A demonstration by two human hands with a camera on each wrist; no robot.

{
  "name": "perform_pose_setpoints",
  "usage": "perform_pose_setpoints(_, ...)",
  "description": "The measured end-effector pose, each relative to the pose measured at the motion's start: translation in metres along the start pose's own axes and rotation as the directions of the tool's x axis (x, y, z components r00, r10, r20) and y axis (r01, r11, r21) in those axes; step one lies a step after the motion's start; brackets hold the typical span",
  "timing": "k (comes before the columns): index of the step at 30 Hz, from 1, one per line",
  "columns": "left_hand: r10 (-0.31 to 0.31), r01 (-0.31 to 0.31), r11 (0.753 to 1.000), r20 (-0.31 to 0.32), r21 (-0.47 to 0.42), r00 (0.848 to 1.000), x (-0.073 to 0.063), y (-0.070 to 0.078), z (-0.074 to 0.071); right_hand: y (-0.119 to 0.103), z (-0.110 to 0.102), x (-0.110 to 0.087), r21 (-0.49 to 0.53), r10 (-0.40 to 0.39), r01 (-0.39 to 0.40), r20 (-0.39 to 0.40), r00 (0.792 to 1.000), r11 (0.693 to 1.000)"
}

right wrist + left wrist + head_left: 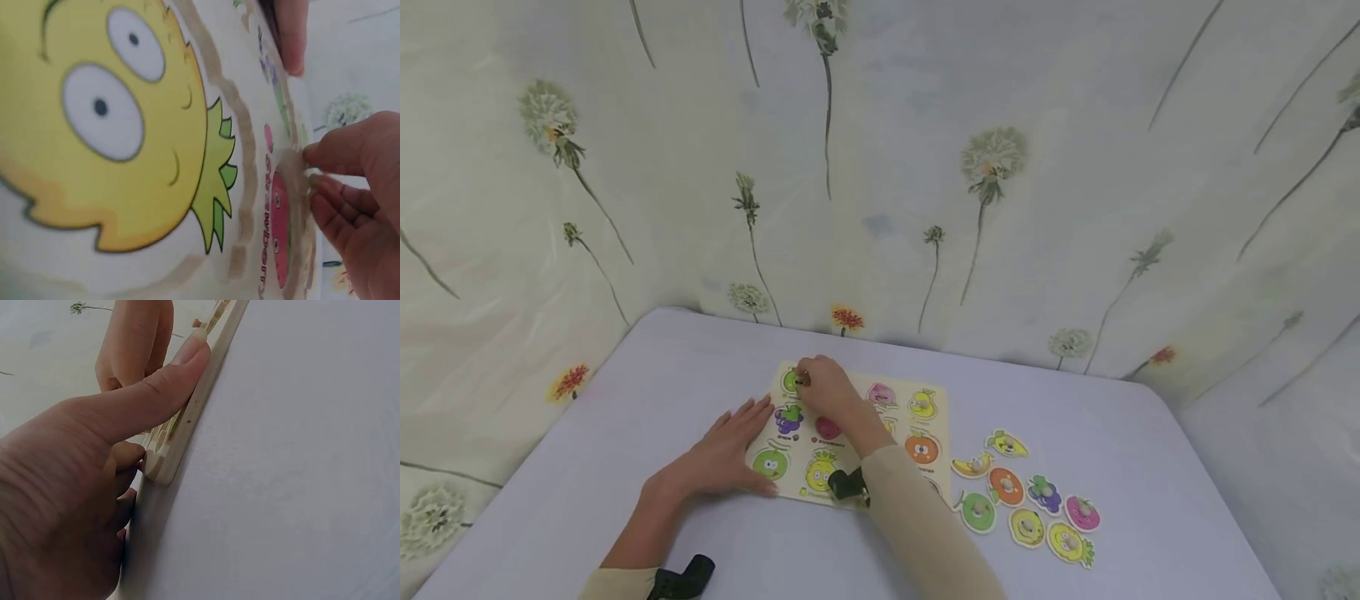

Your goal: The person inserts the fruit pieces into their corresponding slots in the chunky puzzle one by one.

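A pale wooden fruit puzzle board (pixel 857 500) lies on the table, printed with smiling fruits and their names. My left hand (pixel 730 450) lies along its left side, the thumb (pixel 181 369) resting on the near edge and the other fingers at the left edge. Over the board's far left part, my right hand (pixel 831 392) pinches a puzzle piece, mostly hidden by the fingers, beside the green fruit picture (pixel 790 381). In the right wrist view, the thumb and fingertips (pixel 315 153) meet low over the board, past the strawberry picture (pixel 280 231); the pineapple picture (pixel 125 187) looms in front.
Right of the board several loose knobbed fruit pieces lie in a cluster, among them a banana (pixel 972 466), an orange (pixel 1006 487), grapes (pixel 1045 494) and a pineapple (pixel 1070 543). A white cloth covers the table (pixel 700 358); a dandelion-print curtain (pixel 880 167) stands behind it.
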State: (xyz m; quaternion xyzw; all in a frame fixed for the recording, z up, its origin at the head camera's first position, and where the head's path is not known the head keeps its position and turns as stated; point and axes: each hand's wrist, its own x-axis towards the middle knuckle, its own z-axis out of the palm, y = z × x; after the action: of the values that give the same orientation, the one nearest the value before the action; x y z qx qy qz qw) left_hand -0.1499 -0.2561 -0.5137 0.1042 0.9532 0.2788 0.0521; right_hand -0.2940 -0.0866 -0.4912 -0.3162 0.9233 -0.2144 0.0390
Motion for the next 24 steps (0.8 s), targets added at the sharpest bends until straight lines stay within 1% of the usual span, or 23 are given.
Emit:
perform_pose_setpoints(4, 0.0, 0.0, 1.0, -0.001, 0.009, 1.0, -0.001, -0.001, -0.002, -0.002, -0.002, -0.006, -0.008, 0.004, -0.004, 0.013, 1.0, 1.0)
perform_pose_setpoints(9, -0.023, 0.023, 0.999, -0.015, 0.023, 1.0, -0.001, 0.001, -0.003, -0.002, -0.004, -0.012, 0.017, 0.02, -0.02, 0.014, 1.0, 1.0)
perform_pose_setpoints(13, -0.042, 0.043, 0.999, -0.03, 0.031, 0.999, -0.002, 0.003, -0.002, -0.001, -0.005, -0.015, 0.037, 0.012, -0.013, 0.008, 1.0, 0.999)
perform_pose_setpoints(18, -0.041, 0.043, 0.998, -0.038, 0.04, 0.998, -0.003, 0.003, -0.001, 0.004, -0.005, -0.019, 0.031, 0.012, -0.011, -0.018, 1.0, 0.999)
perform_pose_setpoints(24, -0.045, 0.047, 0.998, -0.037, 0.046, 0.998, -0.001, 0.0, 0.002, 0.008, -0.009, -0.028, 0.085, 0.024, -0.022, -0.019, 1.0, 0.996)
